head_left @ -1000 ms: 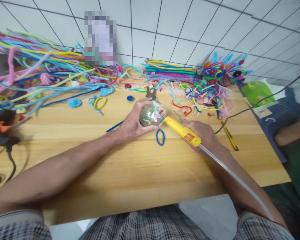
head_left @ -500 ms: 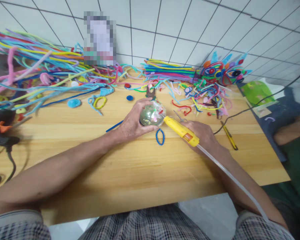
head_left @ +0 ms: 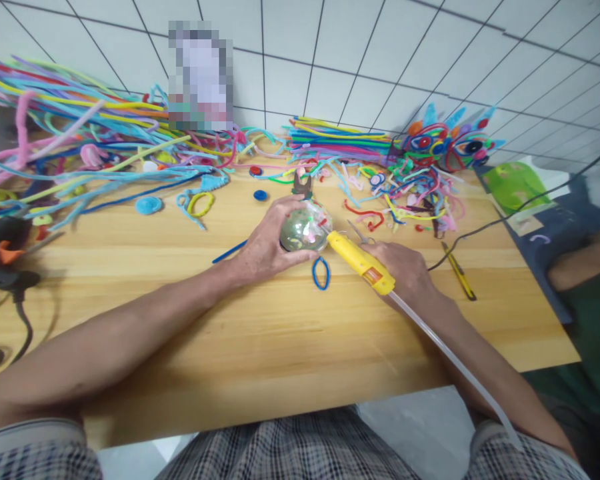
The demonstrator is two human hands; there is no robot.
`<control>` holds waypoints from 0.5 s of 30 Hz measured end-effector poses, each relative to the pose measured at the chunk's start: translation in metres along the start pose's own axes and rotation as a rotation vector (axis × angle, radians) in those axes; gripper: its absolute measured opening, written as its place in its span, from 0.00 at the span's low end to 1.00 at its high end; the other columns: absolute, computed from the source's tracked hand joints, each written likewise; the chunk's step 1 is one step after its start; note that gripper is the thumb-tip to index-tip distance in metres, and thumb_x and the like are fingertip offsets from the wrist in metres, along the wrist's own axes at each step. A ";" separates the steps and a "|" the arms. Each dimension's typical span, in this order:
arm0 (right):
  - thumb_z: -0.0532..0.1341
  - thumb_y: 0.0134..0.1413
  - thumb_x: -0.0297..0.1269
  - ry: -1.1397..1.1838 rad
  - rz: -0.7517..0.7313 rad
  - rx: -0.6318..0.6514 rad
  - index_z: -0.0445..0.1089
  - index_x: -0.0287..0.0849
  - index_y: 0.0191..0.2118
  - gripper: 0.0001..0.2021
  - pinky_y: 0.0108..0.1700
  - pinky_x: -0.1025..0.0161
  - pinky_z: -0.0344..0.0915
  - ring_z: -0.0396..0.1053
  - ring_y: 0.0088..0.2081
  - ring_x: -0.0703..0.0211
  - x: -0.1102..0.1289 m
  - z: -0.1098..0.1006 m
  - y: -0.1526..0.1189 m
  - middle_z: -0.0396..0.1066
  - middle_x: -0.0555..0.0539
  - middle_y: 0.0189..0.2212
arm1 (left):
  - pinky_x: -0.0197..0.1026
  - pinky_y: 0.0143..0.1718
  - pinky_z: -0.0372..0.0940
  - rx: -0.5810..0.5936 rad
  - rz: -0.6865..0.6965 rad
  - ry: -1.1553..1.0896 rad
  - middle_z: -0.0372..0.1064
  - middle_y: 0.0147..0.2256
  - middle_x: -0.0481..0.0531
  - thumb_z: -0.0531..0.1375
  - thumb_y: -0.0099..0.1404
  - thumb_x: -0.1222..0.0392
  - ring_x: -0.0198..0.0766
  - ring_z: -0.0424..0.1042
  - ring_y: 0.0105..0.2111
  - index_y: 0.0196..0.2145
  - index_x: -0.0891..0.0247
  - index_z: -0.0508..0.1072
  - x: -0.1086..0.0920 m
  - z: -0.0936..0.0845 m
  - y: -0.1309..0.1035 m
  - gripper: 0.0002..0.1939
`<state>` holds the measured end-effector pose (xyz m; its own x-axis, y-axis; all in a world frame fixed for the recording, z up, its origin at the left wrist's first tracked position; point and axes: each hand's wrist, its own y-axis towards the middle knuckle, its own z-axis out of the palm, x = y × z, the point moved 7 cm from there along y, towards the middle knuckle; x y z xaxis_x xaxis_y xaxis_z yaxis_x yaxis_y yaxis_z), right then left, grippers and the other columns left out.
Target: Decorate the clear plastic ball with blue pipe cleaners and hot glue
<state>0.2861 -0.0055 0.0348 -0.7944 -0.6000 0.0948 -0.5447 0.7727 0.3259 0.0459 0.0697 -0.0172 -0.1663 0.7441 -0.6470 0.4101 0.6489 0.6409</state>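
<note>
My left hand curls around a clear round ball with small coloured bits in or on it. Thumb and fingers press its left side. In my right hand is a yellow hot glue gun, with a long translucent glue stick out of its back. The gun's tip is at the ball's right side; whether it touches I cannot tell. A blue pipe-cleaner loop lies just in front of the ball. Pliers lie right behind it. A thin metal tool pokes out beyond my right hand.
Pipe cleaners heap at the back left, with a bundle and cut scraps further right. A utility knife and black cable are on the right. A black tool stands left. Another person's arm is at far right.
The back end of the glue gun and its glue stick have shifted slightly left and down. The ball and my left hand have hardly moved.
</note>
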 end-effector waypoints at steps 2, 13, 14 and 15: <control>0.58 0.76 0.41 -0.003 0.010 0.016 0.80 0.46 0.55 0.15 0.43 0.55 0.77 0.85 0.39 0.49 0.000 0.000 0.000 0.87 0.43 0.38 | 0.71 0.72 0.71 0.003 0.001 0.004 0.65 0.71 0.66 0.74 0.70 0.37 0.61 0.69 0.72 0.72 0.49 0.62 0.000 0.000 0.000 0.42; 0.56 0.78 0.40 0.002 -0.026 -0.046 0.81 0.43 0.55 0.16 0.44 0.55 0.79 0.86 0.39 0.48 0.008 -0.005 0.002 0.88 0.40 0.40 | 0.71 0.72 0.71 0.005 0.000 0.022 0.66 0.70 0.65 0.74 0.70 0.36 0.61 0.69 0.72 0.72 0.48 0.61 0.000 -0.001 0.000 0.42; 0.55 0.79 0.39 -0.001 -0.045 -0.070 0.81 0.42 0.55 0.16 0.44 0.55 0.78 0.86 0.39 0.48 0.010 -0.006 0.002 0.88 0.40 0.40 | 0.71 0.72 0.71 0.003 0.001 0.027 0.66 0.70 0.65 0.73 0.70 0.35 0.60 0.70 0.72 0.72 0.48 0.61 0.000 -0.001 0.000 0.42; 0.55 0.79 0.38 -0.003 -0.061 -0.090 0.81 0.42 0.55 0.16 0.43 0.55 0.78 0.86 0.39 0.49 0.012 -0.007 0.002 0.88 0.40 0.40 | 0.70 0.72 0.71 -0.001 0.002 0.030 0.66 0.70 0.65 0.73 0.71 0.35 0.60 0.70 0.72 0.72 0.48 0.62 0.000 -0.001 0.000 0.42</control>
<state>0.2776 -0.0122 0.0436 -0.7613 -0.6447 0.0694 -0.5659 0.7128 0.4143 0.0454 0.0701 -0.0168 -0.1925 0.7501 -0.6327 0.4097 0.6473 0.6428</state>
